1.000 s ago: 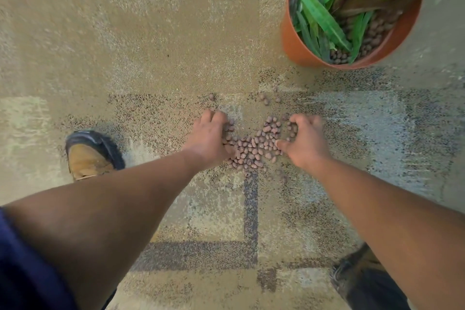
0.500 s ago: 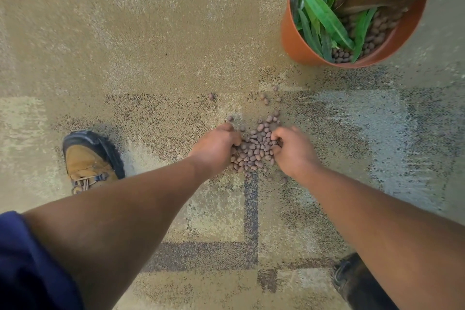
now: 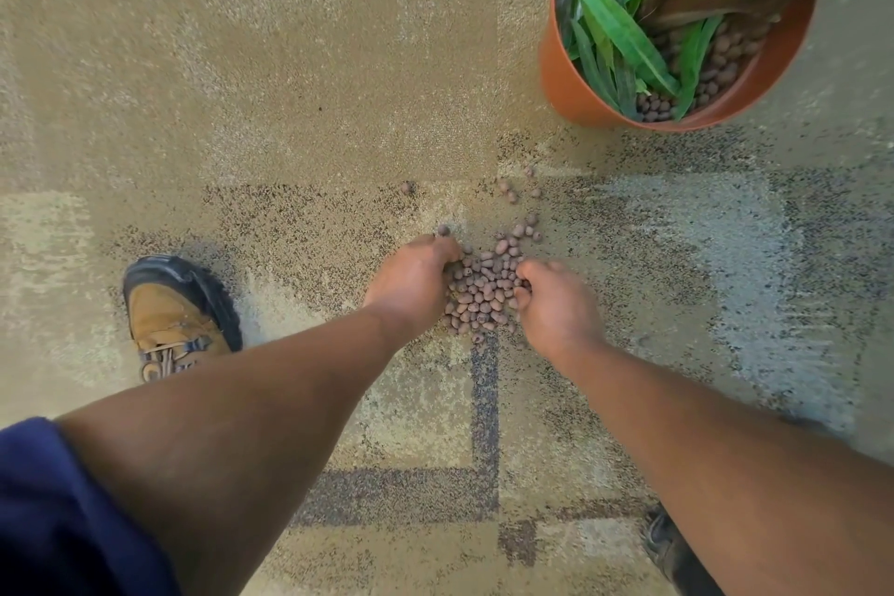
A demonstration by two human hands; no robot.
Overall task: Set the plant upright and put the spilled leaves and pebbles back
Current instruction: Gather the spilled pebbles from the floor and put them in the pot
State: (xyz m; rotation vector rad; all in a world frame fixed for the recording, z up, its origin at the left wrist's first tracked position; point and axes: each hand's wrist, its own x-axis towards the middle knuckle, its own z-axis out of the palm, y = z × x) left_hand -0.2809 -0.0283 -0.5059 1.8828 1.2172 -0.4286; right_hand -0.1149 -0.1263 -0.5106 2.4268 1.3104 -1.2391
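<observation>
**Pebbles being scooped from the carpet, pot already upright**

A patterned carpet [image 3: 242,63] fills the view and carries everything. At the upper right, the orange pot [image 3: 571,82] is seen standing upright, with the plant [image 3: 624,19] in it; green leaves and a layer of pebbles are seen inside the rim. Whether any of those leaves lie loose cannot be told. No spilled leaves are seen on the carpet.

Two bare forearms are stretched forward and down. A tan shoe [image 3: 169,319] is planted to the left, and part of a dark shoe [image 3: 672,547] is seen at the lower edge.

The left hand [image 3: 411,281] and the right hand [image 3: 556,305] are set on either side of the pile of pebbles [image 3: 484,290], touching it, well apart from the pot. The fingers of both hands are curled inward and dug into the pile; they are neither spread flat nor clamped shut, and how much is held under them is hidden.

A few stray pebbles [image 3: 513,194] lie just beyond the pile, towards the pot, with a single one [image 3: 407,187] further left.

The step in hand is judged to be the gathering of the pebbles. Next, the hands would need to be closed under the pile as one cup, lifted level and carried to the pot, so that little is dropped; the strays would then be picked up singly.
</observation>
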